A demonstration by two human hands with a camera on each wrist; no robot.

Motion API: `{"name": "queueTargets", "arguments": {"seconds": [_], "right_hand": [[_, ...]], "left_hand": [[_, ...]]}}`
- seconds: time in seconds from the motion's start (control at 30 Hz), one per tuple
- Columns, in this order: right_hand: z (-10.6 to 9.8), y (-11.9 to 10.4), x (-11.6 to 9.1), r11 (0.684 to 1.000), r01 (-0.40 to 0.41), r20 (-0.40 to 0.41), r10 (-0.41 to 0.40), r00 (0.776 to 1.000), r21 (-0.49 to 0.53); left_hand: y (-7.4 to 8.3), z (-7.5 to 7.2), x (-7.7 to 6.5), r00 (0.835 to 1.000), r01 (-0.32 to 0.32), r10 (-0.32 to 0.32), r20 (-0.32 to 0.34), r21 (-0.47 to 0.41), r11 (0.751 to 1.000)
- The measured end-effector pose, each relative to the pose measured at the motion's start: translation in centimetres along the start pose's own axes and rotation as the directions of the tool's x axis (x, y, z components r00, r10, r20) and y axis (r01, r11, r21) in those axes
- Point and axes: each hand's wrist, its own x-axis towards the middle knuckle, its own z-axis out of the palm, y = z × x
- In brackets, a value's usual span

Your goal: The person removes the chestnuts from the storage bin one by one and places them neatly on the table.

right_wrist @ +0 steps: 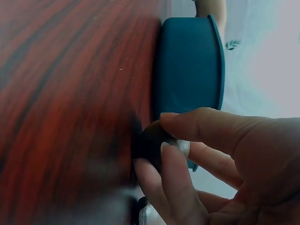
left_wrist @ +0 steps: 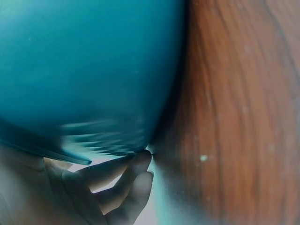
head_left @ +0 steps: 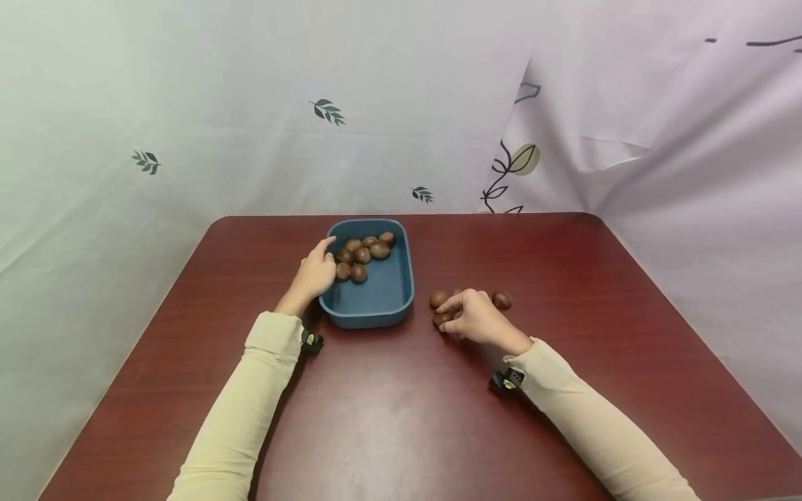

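Note:
My left hand (head_left: 315,271) holds the left wall of a blue rectangular bin (head_left: 368,321), with its index finger stretched along the rim. Seen from the left wrist, bent fingers (left_wrist: 136,187) reach against the outside of that wall. Several brown chestnut-like nuts (head_left: 379,249) lie at the back and left inside the bin. To the right of it, my right hand (head_left: 479,319) pinches one brown nut (right_wrist: 152,143) between thumb and fingertips, close over the table. Another nut (head_left: 438,299) lies just beyond that one; more are partly hidden behind the hand.
A lone brown nut (head_left: 502,300) sits right of my right hand on the dark red wooden table (head_left: 388,410). Pale cloth (head_left: 250,153) printed with leaves hangs behind the table and along its sides. Each wrist carries a small black camera.

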Motion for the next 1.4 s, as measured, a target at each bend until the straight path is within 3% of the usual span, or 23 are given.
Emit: {"name": "queueTargets", "arguments": {"seconds": [0.43,0.9,1.17,1.4], "right_hand": [[0.1,-0.3,-0.1,0.991,0.058,-0.039,-0.063,0.997,-0.118],[-1.7,-1.4,-0.4,0.986,0.014,-0.057,-0.024,0.998,-0.169],[-2.5,-5.0,0.9,0.993,0.075,-0.102,-0.084,0.991,-0.092],[-0.5,-8.7,3.8,0.985,0.159,-0.090,-0.165,0.982,-0.064]], "left_hand": [[-0.1,-0.2,0.0,1.000,-0.002,0.002,-0.011,0.005,1.000],[0.5,-0.3,0.0,1.000,-0.025,0.025,-0.018,0.005,1.000],[0.2,-0.4,0.0,1.000,-0.017,0.017,-0.013,0.005,1.000],[-0.3,0.1,-0.1,1.000,-0.005,0.005,-0.012,0.000,1.000]]}}
